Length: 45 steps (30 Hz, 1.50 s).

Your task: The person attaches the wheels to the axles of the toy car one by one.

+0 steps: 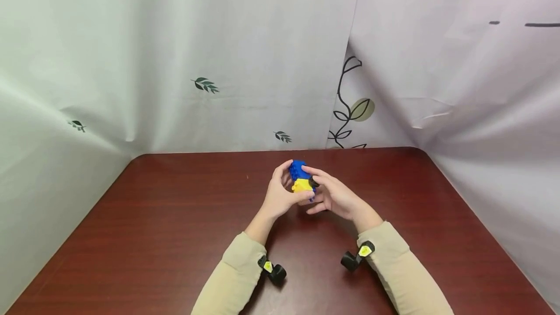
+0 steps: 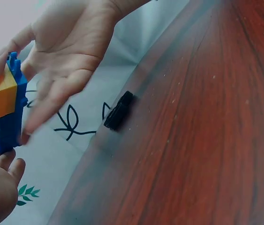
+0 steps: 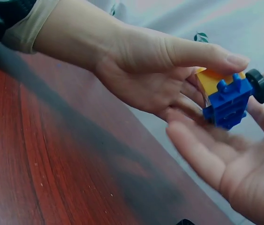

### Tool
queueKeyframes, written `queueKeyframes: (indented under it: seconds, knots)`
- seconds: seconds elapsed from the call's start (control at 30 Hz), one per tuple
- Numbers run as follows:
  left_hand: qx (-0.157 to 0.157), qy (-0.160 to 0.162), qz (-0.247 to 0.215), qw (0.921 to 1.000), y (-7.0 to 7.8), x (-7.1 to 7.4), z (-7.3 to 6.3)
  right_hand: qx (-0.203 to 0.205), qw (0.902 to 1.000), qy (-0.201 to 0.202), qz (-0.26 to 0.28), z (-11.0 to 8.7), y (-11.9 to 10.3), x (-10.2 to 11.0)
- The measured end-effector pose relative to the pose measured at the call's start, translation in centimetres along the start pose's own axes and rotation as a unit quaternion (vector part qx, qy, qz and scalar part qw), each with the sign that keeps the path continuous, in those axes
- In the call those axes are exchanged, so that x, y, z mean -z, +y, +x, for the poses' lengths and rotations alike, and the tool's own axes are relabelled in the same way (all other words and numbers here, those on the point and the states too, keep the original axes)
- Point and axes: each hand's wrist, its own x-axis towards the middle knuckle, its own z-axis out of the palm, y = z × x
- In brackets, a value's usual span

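— Sleeves (image 1: 229, 276) closest; why that grip?
— My left hand (image 1: 280, 195) clamps the blue-and-yellow block toy (image 1: 301, 186) between thumb and fingers above the table (image 1: 153, 237), probably for steadiness; my right hand (image 1: 343, 198) touches the black wheel (image 3: 259, 86), lower fingers apart; whether I'm pinching, I can't tell

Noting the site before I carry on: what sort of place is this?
Probably a makeshift indoor recording booth: creased leaf-printed sheets hang behind and beside a reddish-brown wood-grain table, and small black cameras sit on both sleeves.
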Motion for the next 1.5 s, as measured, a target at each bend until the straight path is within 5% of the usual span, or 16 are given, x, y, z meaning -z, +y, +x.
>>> queueKeyframes:
  seconds: [0.17, 0.43, 1.27, 1.5]
  knots:
    - [-0.008, -0.021, -0.011, 0.9997, -0.3, 0.1, 0.0, 0.006, 0.9982, -0.031, 0.05, 0.0, 0.0, -0.1]
    - [0.014, -0.068, 0.035, 0.997, -1.3, 0.6, -0.3, -0.019, 0.9998, 0.004, 0.01, 0.1, 0.9, 0.1]
    - [0.008, -0.031, 0.111, 0.9933, -1.2, 0.4, 0.2, 0.021, 0.9992, 0.027, 0.022, 0.3, 1.1, 0.2]
    - [0.027, -0.045, 0.091, 0.9945, -1.9, 0.9, 0.6, 0.0, 0.9954, 0.067, -0.068, 1.1, 1.6, 0.6]
